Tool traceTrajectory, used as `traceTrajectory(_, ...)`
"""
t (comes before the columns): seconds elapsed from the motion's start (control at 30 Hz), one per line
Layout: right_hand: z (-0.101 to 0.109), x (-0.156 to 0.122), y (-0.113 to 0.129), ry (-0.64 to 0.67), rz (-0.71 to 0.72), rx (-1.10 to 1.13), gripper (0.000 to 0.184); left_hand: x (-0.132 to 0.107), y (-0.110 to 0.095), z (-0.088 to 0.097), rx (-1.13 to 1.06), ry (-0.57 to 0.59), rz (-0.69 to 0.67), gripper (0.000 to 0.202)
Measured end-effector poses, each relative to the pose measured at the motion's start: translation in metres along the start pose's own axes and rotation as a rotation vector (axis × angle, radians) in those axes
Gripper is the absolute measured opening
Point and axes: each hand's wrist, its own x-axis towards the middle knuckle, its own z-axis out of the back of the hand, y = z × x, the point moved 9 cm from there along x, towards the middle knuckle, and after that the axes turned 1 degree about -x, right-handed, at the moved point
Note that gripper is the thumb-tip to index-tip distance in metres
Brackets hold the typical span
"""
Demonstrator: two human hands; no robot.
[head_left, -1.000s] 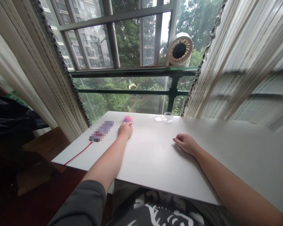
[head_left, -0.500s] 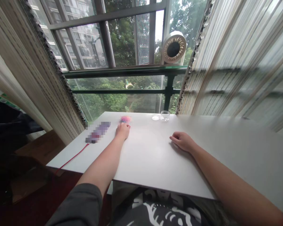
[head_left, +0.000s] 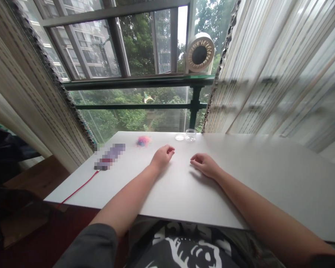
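Observation:
My left hand (head_left: 163, 156) hovers over the middle of the white table (head_left: 162, 197), thumb and fingertips brought together in a pinch. Anything in that pinch is too small to make out. Facing it from a short gap to the right is my right hand (head_left: 205, 165), its fingers curled and closed toward the thumb; what they hold, if anything, is hidden. A loose pile of tiny pink, orange and blue pieces (head_left: 143, 141) lies beyond and left of my left hand. Behind the hands stand a clear round jar (head_left: 191, 136) and, beside it, a clear flat lid (head_left: 179, 137).
On the table's left side lies a blurred-out phone-like object (head_left: 110, 156) with a red cable (head_left: 79, 189) running over the edge. A white round fan (head_left: 200, 54) stands by the window behind a green railing (head_left: 139, 82). Curtains (head_left: 268, 67) hang on both sides.
My left hand has left the colourful pile and moved right, toward my right hand. My right hand stays closed near the same spot. The view has shifted slightly.

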Motion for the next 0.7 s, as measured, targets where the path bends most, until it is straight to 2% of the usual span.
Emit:
traceTrajectory(0.1,-0.01,0.0,0.01,0.051,0.039,0.169,0.037,-0.005,-0.037,-0.026,-0.014,0.095,-0.153,0.013)
traceTrajectory(0.2,-0.012,0.0,0.012,0.063,0.049,0.237,0.035,-0.012,-0.055,-0.042,0.009,0.163,-0.251,0.01)
traceTrajectory(0.53,-0.015,0.0,0.003,0.132,-0.006,0.336,0.031,-0.017,-0.057,-0.036,-0.007,0.144,-0.34,0.006)
traceTrajectory(0.7,-0.014,-0.001,0.005,0.141,0.006,0.303,0.029,-0.017,-0.059,-0.033,-0.018,0.119,-0.359,0.007)
